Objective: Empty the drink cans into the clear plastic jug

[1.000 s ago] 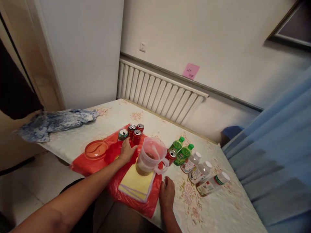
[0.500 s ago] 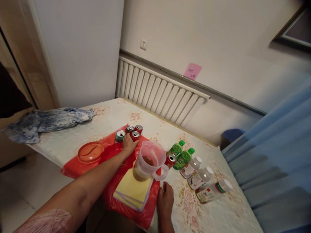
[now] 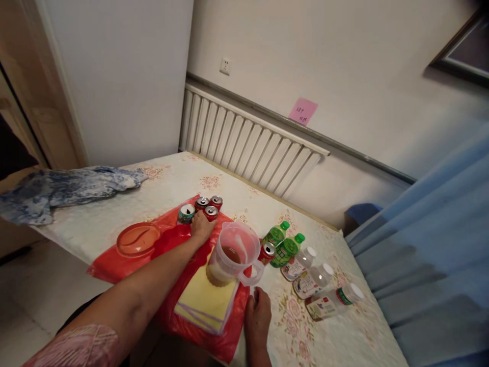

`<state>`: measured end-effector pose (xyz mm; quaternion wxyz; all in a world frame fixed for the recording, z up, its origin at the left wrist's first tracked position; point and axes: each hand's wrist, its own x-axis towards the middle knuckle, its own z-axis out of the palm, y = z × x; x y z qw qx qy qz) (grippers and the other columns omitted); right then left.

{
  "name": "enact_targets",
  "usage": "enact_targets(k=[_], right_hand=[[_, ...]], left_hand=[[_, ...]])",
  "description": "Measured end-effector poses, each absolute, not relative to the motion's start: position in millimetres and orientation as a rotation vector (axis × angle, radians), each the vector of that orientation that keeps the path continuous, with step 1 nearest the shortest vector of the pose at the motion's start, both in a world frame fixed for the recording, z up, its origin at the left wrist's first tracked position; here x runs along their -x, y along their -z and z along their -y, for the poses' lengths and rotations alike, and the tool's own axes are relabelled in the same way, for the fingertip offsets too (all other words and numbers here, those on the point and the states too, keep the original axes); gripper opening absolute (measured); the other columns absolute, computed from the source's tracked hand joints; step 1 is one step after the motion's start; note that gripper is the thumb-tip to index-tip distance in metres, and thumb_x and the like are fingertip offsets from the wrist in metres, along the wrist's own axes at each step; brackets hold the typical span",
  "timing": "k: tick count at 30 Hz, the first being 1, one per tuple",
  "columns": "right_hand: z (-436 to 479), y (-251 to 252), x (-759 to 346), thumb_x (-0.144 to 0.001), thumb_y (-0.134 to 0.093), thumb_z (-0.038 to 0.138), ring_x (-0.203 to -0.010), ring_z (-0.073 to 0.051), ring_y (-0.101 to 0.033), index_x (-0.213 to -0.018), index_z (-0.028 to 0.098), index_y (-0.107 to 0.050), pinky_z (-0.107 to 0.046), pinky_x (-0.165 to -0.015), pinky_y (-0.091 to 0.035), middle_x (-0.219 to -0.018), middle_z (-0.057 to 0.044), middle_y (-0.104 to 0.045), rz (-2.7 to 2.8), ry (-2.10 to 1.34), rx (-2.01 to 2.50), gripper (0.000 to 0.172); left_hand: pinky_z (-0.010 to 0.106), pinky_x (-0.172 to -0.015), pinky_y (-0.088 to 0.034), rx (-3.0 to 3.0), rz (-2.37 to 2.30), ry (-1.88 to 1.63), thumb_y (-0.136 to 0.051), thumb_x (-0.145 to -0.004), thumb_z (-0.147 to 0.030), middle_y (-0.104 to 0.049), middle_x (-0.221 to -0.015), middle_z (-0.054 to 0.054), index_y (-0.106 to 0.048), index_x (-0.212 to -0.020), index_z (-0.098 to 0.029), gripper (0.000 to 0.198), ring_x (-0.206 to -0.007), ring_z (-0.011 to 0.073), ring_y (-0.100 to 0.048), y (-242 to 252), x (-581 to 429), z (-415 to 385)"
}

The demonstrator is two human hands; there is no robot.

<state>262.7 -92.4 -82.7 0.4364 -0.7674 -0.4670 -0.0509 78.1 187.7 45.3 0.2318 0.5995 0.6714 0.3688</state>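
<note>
My left hand reaches across to a group of drink cans, its fingers closed round the front red can, whose lower part they hide. Close beside it stand a green can with an open top, a dark-topped can and another red can. My right hand rests at the right edge of a red plastic bag, fingers curled and seemingly with nothing in them. Just beyond it, a clear pinkish jug with brown liquid stands on a folded yellow cloth.
Right of the jug are a red can, two green-capped bottles and several clear bottles. An orange-red round lid lies left on the bag. A blue-white cloth lies on the flowered tablecloth.
The view has shifted slightly, moving everything a little in the picture. My left hand remains at the front red can, and my right hand has hardly moved.
</note>
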Motion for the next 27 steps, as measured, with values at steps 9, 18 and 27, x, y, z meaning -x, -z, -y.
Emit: enact_targets(k=[9, 18, 27], right_hand=[[92, 82, -263, -0.089, -0.049, 0.031, -0.095, -0.030, -0.066, -0.108, 0.014, -0.067, -0.042, -0.087, -0.052, -0.101, -0.016, -0.071, 1.165, 0.139, 1.906, 0.031], [92, 81, -263, -0.088, -0.049, 0.031, -0.095, -0.029, -0.065, -0.106, 0.015, -0.067, -0.040, -0.086, -0.051, -0.102, -0.016, -0.072, 1.168, 0.130, 1.893, 0.030], [90, 78, -262, -0.087, -0.048, 0.032, -0.093, -0.030, -0.066, -0.104, 0.014, -0.068, -0.041, -0.085, -0.052, -0.100, -0.017, -0.073, 1.169, 0.142, 1.877, 0.031]], left_hand=[[0.042, -0.091, -0.043, -1.688, -1.799, -1.076, -0.075, -0.076, -0.044, -0.062, -0.115, 0.022, -0.050, -0.105, -0.014, 0.049, -0.113, 0.0360, -0.058, -48, -75, -183], [0.041, -0.096, -0.045, -1.671, -1.716, -1.256, -0.077, -0.072, -0.039, -0.065, -0.113, 0.016, -0.054, -0.108, -0.018, 0.048, -0.115, 0.0328, -0.061, -62, -63, -178], [0.040, -0.093, -0.052, -1.583, -1.614, -1.396, -0.081, -0.068, -0.034, -0.066, -0.117, 0.013, -0.049, -0.120, -0.017, 0.063, -0.109, 0.0293, -0.066, -87, -24, -134]])
